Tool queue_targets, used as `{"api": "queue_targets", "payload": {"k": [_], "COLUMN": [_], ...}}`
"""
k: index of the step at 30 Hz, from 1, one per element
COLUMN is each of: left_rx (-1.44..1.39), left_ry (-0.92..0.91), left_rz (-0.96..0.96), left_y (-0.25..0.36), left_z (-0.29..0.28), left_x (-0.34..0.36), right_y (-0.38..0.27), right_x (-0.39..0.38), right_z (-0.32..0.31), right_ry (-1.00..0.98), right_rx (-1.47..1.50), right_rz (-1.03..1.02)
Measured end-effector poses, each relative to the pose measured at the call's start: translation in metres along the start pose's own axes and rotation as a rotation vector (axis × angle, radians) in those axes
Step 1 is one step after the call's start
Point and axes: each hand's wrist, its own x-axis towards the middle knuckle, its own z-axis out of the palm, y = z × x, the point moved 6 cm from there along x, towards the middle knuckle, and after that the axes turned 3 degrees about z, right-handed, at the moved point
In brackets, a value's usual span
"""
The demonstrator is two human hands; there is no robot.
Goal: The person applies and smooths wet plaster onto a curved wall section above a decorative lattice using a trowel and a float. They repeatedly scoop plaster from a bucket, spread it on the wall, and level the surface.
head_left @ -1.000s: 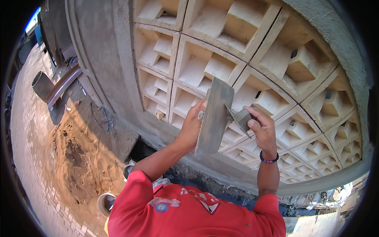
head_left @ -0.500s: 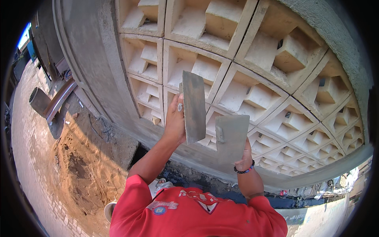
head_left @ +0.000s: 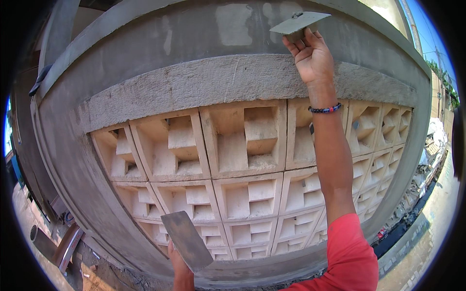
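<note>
Head view is showing the right hand [head_left: 310,53] raised high overhead, arm fully extended up past the block wall [head_left: 242,165]. Fingers [head_left: 296,46] are wrapping the handle of a steel trowel [head_left: 300,22], closed on it; the blade is sitting flat above the hand, edge-on to the camera, right at the smooth grey plastered band [head_left: 194,34] topping the wall. Can't tell if the blade is actually touching the plaster. A beaded bracelet [head_left: 325,109] is sitting on that wrist, and a red sleeve [head_left: 349,252] is covering the upper arm. Left hand [head_left: 178,262] is hanging low near the bottom edge, mostly hidden behind a second flat grey plate, a hawk-type board [head_left: 187,240], which it is gripping from behind; the board is tilting, its face toward the camera, well apart from the trowel. Behind both, a rough unfinished render strip [head_left: 204,82] is running above rows of pale hollow square blocks. A grey pipe [head_left: 41,240] is lying on the dirt at lower left. Paved ground [head_left: 432,228] is showing at lower right.
</note>
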Motion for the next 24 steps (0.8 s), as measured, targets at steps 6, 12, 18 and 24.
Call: {"api": "queue_targets", "payload": {"k": [6,12,18,24], "left_rx": [-0.049,-0.084,-0.026,-0.027], "left_ry": [-0.060,-0.071,-0.076,-0.030], "left_rz": [0.014,0.026,0.002,0.039], "left_y": [0.003,0.007,0.004,-0.004], "left_z": [-0.003,-0.001,0.008,0.000], "left_x": [-0.003,-0.002,0.000,0.000], "right_y": [0.006,0.008,0.065,0.075], "right_x": [0.052,0.078,0.055,0.025], "right_z": [0.010,0.022,0.077,0.086], "right_ry": [0.128,0.232,0.238,0.024], "right_rx": [-0.004,-0.030,-0.042,-0.133], "right_rz": [-0.067,-0.165,-0.137,-0.103]}}
